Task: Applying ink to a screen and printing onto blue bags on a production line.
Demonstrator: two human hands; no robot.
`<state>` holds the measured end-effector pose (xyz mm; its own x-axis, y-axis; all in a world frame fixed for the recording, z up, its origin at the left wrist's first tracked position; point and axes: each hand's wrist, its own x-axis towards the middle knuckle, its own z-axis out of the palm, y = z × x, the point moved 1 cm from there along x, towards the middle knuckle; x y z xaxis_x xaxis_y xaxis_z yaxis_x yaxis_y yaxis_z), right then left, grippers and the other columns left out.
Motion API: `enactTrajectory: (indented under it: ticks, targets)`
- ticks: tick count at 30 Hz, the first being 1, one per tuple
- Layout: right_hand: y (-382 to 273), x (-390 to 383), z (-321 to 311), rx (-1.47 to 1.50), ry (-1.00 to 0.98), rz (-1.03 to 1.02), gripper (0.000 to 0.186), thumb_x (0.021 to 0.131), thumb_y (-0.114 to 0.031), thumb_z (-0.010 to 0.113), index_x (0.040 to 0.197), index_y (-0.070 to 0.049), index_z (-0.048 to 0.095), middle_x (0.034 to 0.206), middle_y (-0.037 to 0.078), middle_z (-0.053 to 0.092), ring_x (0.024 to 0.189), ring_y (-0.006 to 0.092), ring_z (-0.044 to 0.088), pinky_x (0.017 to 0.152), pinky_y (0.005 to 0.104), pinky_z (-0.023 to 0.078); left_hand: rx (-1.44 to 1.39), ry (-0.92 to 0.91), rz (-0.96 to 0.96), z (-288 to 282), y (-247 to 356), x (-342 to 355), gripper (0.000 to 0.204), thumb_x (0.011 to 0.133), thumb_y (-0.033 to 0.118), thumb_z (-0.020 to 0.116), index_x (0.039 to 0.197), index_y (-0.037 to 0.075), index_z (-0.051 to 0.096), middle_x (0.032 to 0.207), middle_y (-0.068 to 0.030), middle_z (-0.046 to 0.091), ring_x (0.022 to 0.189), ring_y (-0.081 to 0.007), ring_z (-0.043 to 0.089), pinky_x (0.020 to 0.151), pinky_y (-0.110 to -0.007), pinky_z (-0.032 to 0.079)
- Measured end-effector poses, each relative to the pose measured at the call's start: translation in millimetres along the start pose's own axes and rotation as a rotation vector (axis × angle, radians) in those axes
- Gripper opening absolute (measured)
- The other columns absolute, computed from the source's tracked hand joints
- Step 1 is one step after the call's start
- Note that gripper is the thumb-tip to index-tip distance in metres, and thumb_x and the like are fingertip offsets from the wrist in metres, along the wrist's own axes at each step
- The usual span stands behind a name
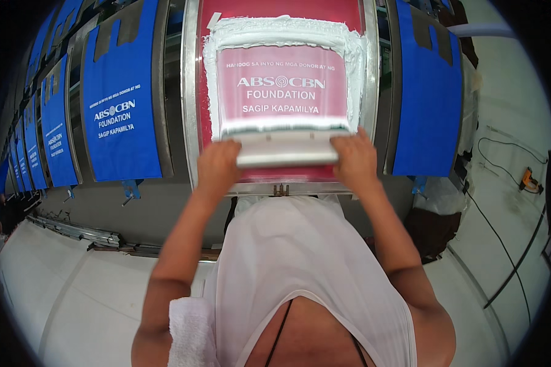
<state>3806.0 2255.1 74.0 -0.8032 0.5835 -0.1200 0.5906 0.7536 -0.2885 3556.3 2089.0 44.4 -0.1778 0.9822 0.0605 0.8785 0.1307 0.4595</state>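
Observation:
A wide squeegee [286,151] lies across the near part of a silk-screen frame [191,92], with a band of white ink along its far edge. My left hand [219,162] is closed round its left end, and my right hand [356,158] grips its right end. Beyond the squeegee, the pink screen mesh [281,55] shows pale stencilled lettering and a round emblem. Thick white ink [288,27] is heaped round the mesh on the far side and both flanks. The squeegee's blade edge is blurred.
Blue fabric bags [119,104] with white print lie on boards in a row to the left; an unprinted blue bag [428,98] lies on a board to the right. An orange tool [531,181] with cords rests on the pale floor at the right. Metal bars [79,231] lie at lower left.

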Motion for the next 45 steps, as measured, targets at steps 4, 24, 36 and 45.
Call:
enactTrajectory:
  ticks: [4,24,36,45]
  targets:
    - [36.5,116.3,-18.9,-0.176,-0.172,0.095,0.04,0.06,-0.009,0.065,0.099,-0.013,0.066,0.081,0.013,0.066,0.082,0.0297,0.061,0.092,0.0421,0.044,0.124,-0.129,-0.157,-17.2,-42.5,125.0,0.03,0.064,0.015,0.074,0.092,0.01,0.066,0.081,-0.0145,0.064,0.077,-0.0326,0.063,0.069,-0.042,0.05]
    - [104.7,276.3,-66.0,-0.083,-0.178,-0.036,0.045,0.06,-0.01,0.061,0.104,-0.001,0.063,0.088,0.02,0.066,0.078,0.0345,0.065,0.074,0.0374,0.052,-0.817,-0.983,-0.739,36.3,42.1,-71.6,0.041,0.089,0.04,0.056,0.09,0.0,0.065,0.074,-0.0074,0.065,0.068,-0.0162,0.059,0.064,-0.034,0.048]
    - [37.6,267.6,-56.7,-0.143,-0.137,-0.105,0.054,0.061,-0.01,0.052,0.115,-0.006,0.061,0.109,0.02,0.062,0.101,0.0334,0.059,0.089,0.0385,0.046,-1.195,-0.602,-0.641,65.9,76.7,-99.5,0.041,0.092,0.039,0.054,0.074,0.003,0.063,0.062,0.0045,0.051,0.058,-0.0043,0.044,0.053,-0.022,0.037]
    - [-77.7,22.5,-32.8,-0.056,-0.163,-0.019,0.045,0.062,-0.003,0.059,0.106,-0.009,0.063,0.095,0.014,0.063,0.092,0.0317,0.059,0.081,0.0406,0.048,-1.32,-0.486,-0.601,56.0,81.4,-96.8,0.044,0.092,0.041,0.052,0.073,0.003,0.064,0.059,0.0006,0.052,0.054,-0.0069,0.042,0.052,-0.023,0.037]
